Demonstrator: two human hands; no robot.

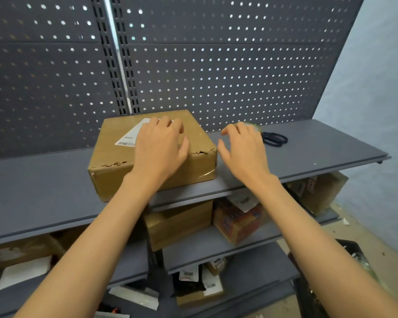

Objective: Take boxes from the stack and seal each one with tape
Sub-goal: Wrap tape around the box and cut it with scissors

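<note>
A cardboard box is steadied on the shelf by the flat left hand. The right hand, fingers loosely spread and empty, is held near the scissors. Sealing seems about to begin; tape must probably be fetched next.

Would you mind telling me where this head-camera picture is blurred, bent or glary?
Head view: the right hand is motion-blurred at the fingertips; the wide lens bows the shelf edge; clear tape on the box corner shows faint glare; lower shelves look soft.

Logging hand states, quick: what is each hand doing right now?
Left hand: open, resting flat on the box.
Right hand: open, fingers loosely spread above the shelf, holding nothing.
</note>
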